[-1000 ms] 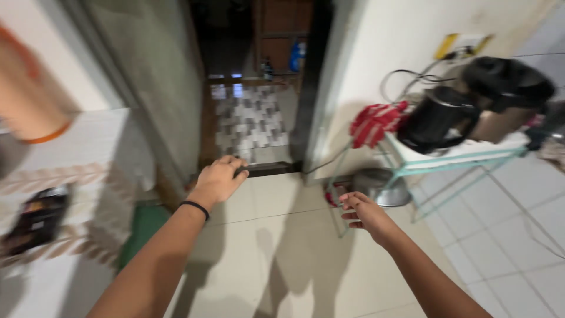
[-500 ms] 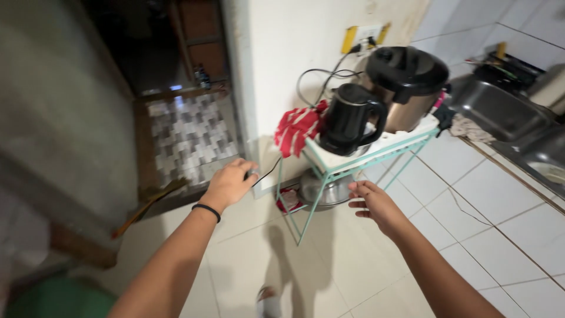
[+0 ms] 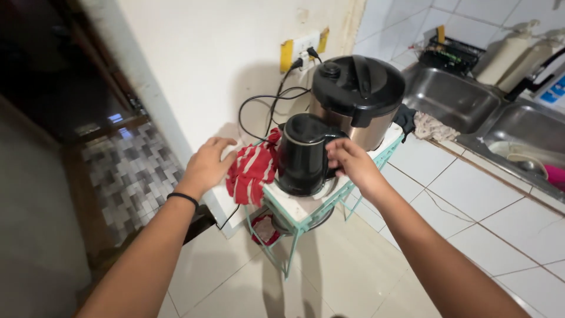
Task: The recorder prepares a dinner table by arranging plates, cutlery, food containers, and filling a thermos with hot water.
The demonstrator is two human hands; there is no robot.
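Observation:
A black electric kettle [image 3: 301, 154] stands on a small teal-framed stand [image 3: 306, 213] with a white top. My right hand [image 3: 348, 164] is curled around the kettle's handle side. A red-and-white striped cloth [image 3: 254, 169] hangs off the stand's left edge. My left hand [image 3: 207, 165], with a black band on the wrist, hovers with fingers apart just left of the cloth, holding nothing. Behind the kettle sits a large black-lidded pressure cooker [image 3: 358, 97].
Black cords run from a wall socket [image 3: 303, 48] down to the appliances. A steel double sink [image 3: 471, 103] with white bottles and a dish rack lies to the right on a white tiled counter. A dark doorway with patterned floor tiles [image 3: 130, 171] opens at left.
The view swung from the doorway to the stand and came closer. Both hands reached forward; my right hand moved onto the kettle, my left came up beside the striped cloth.

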